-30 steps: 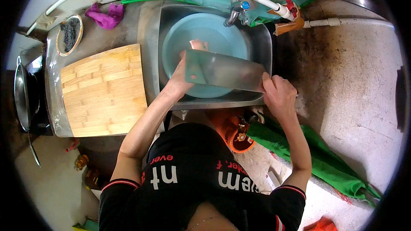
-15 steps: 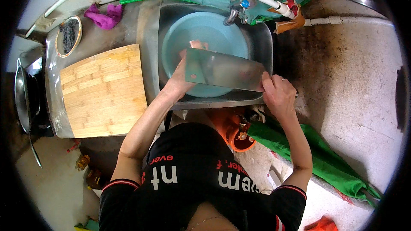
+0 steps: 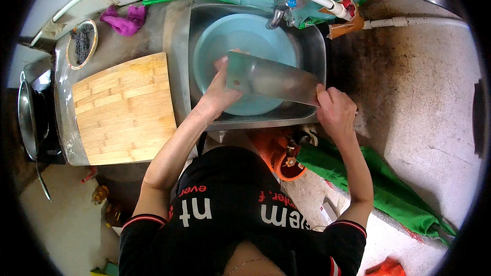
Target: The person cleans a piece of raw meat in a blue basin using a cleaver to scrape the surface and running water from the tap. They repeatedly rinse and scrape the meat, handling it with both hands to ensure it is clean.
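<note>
My right hand (image 3: 337, 111) is closed round the handle of a cleaver (image 3: 279, 79). Its wide, wet-looking metal blade slants up to the left over a light blue basin (image 3: 245, 24). At the blade's far end my left hand (image 3: 220, 92) grips it, with most of its fingers hidden behind the metal. A small pinkish bit shows just past the blade's upper edge; I cannot tell whether it is fingertips or something else. The basin holds water and sits in a steel sink (image 3: 312, 46).
Left of the sink lies a wooden cutting board (image 3: 125, 112). Beyond it are a purple cloth (image 3: 124, 19) and a bowl with a dark scrubber (image 3: 82, 43). A tap (image 3: 279, 13) reaches over the basin's far rim. A wok (image 3: 28, 117) stands at far left.
The cleaver has tilted, its flat turning and its far end rising slightly away from me. My left hand has moved a little right, and my right hand slightly right too.
</note>
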Demonstrator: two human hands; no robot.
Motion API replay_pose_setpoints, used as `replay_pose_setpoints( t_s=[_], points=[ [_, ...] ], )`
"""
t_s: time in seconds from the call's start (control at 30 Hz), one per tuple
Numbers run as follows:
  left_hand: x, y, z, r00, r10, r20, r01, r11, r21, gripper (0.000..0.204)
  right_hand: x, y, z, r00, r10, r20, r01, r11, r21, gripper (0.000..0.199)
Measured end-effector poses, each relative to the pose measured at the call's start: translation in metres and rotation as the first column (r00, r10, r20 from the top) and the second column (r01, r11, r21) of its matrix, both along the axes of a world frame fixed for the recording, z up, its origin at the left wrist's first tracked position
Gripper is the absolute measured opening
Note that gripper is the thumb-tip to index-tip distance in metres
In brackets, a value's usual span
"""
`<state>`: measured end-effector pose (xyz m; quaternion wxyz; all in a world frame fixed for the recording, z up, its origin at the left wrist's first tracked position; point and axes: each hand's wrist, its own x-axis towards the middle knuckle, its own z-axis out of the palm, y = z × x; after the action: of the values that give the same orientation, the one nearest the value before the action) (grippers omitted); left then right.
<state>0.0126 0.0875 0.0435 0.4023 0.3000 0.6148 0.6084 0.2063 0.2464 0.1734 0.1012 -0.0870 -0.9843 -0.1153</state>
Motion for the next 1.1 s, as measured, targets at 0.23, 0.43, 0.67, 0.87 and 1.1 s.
replay_pose_setpoints(
  t_s=[0.23,0.43,0.67,0.87,1.1],
  points=[
    [-0.01,0.0,0.027,0.818,-0.001,0.576,0.033,0.998,-0.044,0.04,0.006,-0.013,0.006,0.998,0.033,0.055,-0.03,0.998,-0.061,0.027],
    [0.005,0.005,-0.002,0.942,0.087,-0.325,-0.1,0.995,-0.022,0.041,0.007,0.001,0.004,0.999,-0.023,0.039,0.024,0.999,-0.03,0.027],
    [-0.006,0.005,-0.004,0.988,-0.111,0.108,0.117,0.992,-0.046,0.034,0.006,-0.013,0.009,0.998,0.015,0.067,-0.011,0.998,-0.061,0.027],
    [0.005,0.007,0.01,0.993,0.084,-0.082,-0.088,0.995,-0.044,0.032,0.013,-0.01,0.013,0.997,-0.023,0.078,0.027,0.998,-0.054,0.026],
    [0.001,0.011,-0.009,0.911,-0.067,-0.406,-0.015,0.98,-0.196,0.04,0.01,-0.01,0.013,0.994,-0.021,0.103,0.031,0.996,-0.09,0.024]
  ],
)
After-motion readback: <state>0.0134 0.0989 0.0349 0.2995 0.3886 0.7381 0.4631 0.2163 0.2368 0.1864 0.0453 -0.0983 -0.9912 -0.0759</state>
